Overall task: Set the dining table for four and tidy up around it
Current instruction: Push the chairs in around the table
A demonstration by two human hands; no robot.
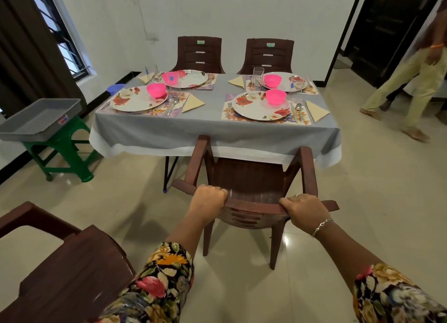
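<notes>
Both hands are on the brown chair here: left hand and right hand each grip the top rail of its backrest, fingers curled over the edge. The chair stands on the floor at the near side of the tabletop, facing it, armrest tips right at the hanging cloth. Up top, four floral plates lie on mats, a pink bowl on each, napkins and cutlery beside them. Two far chairs sit opposite; a spare chair stands near left.
</notes>
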